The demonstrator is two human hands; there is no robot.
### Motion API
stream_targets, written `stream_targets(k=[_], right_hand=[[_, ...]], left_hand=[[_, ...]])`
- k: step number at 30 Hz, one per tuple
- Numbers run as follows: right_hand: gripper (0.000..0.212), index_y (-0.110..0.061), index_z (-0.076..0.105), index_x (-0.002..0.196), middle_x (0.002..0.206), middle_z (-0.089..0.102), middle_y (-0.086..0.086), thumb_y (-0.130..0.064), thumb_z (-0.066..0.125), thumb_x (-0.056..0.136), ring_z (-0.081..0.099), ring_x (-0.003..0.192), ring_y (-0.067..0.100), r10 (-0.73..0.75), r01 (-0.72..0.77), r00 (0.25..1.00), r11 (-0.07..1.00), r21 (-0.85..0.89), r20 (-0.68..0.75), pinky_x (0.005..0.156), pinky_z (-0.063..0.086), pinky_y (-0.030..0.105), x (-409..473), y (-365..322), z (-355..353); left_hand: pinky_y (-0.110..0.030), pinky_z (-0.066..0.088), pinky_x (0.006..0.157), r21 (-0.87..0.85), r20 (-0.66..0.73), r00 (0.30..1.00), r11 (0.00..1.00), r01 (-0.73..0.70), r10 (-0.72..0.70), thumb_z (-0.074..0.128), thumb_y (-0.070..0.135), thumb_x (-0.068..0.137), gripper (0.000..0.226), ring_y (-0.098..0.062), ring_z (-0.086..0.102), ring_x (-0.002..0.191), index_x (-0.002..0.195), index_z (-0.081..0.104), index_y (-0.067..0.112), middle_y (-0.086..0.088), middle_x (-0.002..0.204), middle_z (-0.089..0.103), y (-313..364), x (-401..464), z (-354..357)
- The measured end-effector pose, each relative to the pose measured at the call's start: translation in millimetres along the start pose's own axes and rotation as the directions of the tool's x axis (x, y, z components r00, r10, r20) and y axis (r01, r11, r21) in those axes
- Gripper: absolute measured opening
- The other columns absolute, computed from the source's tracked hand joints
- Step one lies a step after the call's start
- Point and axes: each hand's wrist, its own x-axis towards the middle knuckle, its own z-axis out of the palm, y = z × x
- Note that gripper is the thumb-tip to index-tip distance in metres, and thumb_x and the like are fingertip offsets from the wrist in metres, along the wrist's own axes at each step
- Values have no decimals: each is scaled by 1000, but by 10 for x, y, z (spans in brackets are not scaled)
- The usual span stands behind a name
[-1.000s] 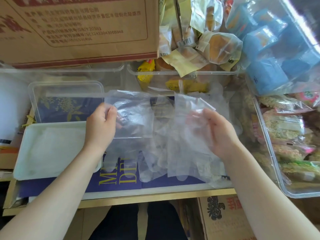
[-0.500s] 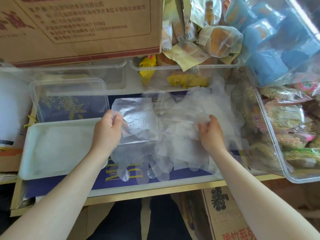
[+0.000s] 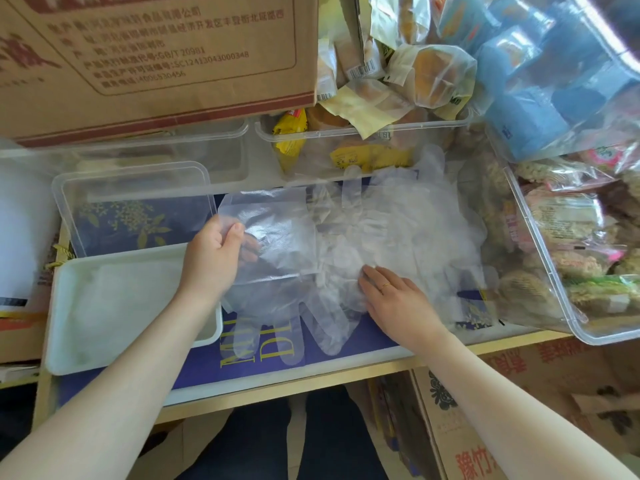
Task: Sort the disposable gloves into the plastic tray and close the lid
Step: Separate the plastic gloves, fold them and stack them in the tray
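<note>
L hand + R hand on gloves

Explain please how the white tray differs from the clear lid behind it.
The white tray is opaque, and the clear lid is transparent, showing the purple cloth beneath. The white tray lies nearer the person; the clear lid lies farther. Both are rectangular with rounded corners, and neither holds gloves.

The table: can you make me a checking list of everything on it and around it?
Surface: blue printed cloth over a table.
Job's things: clear gloves piled mid-table; white tray at left; clear lid behind it, off.
Clutter: clear bins of snack packets and bread.
Grippers: left hand pinches a glove; right hand rests on the pile.
Cables: nothing seen.
Surroundings: cardboard box behind; more boxes under the table.
</note>
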Motion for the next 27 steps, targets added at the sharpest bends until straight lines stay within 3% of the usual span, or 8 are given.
stream_targets(k=[3, 6, 8, 10, 13, 15, 21, 27], right_hand=[[42, 1, 68, 101, 111, 67, 16, 3, 78, 60, 67, 97, 32, 30, -35, 999, 990, 140, 39, 68, 59, 40, -21, 62, 16], [15, 2, 64, 98, 105, 65, 15, -9, 58, 89, 63, 93, 32, 277, -300, 954, 872, 386, 115, 78, 53, 38, 45, 59, -171], [22, -2, 61, 90, 89, 62, 9, -16, 46, 97, 58, 78, 23, 554, -511, 823, 621, 595, 128, 69, 45, 33, 103, 0, -418], [24, -7, 59, 82, 75, 59, 3, -20, 45, 97, 54, 64, 16, 732, -534, 658, 293, 793, 173, 60, 44, 28, 177, -80, -734], [17, -10, 59, 82, 69, 54, 2, -18, 52, 96, 52, 59, 10, 753, -350, 512, -257, 901, 414, 54, 49, 22, 288, -132, -1209], [10, -9, 61, 86, 75, 57, 3, -12, 56, 93, 58, 64, 8, 680, -225, 503, -492, 841, 533, 53, 51, 15, 345, -175, -1468], [13, -9, 52, 81, 47, 56, 6, -14, 53, 93, 55, 39, 10, 498, -247, 691, -518, 819, 524, 40, 47, 15, 511, -609, -2037], [15, -3, 57, 84, 66, 66, 10, -13, 53, 94, 64, 52, 14, 489, -212, 782, -375, 903, 387, 49, 52, 20, 825, -1179, -2063]], left_hand=[[-28, 49, 64, -18, 0, 1000, 1000, -2, 2, 39, 17, 99, 21, -5, 63, 54, 84, 51, 25, 4, 75, 68, 31, -1, -20], [-28, 50, 62, -71, 2, 1000, 997, -3, 3, 37, 18, 101, 22, -7, 64, 55, 84, 51, 22, 1, 73, 69, 58, 6, -39], [-23, 49, 59, -100, 2, 1000, 995, -13, 13, 36, 18, 101, 24, -7, 64, 54, 82, 51, 21, 4, 67, 69, 107, 11, -51], [-17, 47, 53, -110, 5, 999, 993, -43, 44, 35, 18, 101, 26, -6, 63, 52, 80, 51, 21, 9, 60, 69, 201, 18, -79], [-16, 47, 55, -120, 2, 995, 988, -98, 99, 35, 20, 102, 28, -6, 63, 54, 80, 52, 22, 14, 60, 68, 379, 30, -161], [-20, 49, 59, -110, 1, 990, 984, -141, 142, 35, 22, 102, 28, -7, 64, 56, 80, 52, 24, 14, 62, 68, 479, 37, -229], [-34, 54, 75, -160, 83, 933, 929, -335, 351, 37, 30, 95, 22, -9, 69, 73, 87, 56, 34, 15, 78, 70, 704, -90, -319], [-25, 41, 100, -296, 323, 862, 906, -301, 392, 42, 32, 93, 26, -5, 58, 113, 105, 63, 40, 19, 110, 67, 825, -339, -328]])
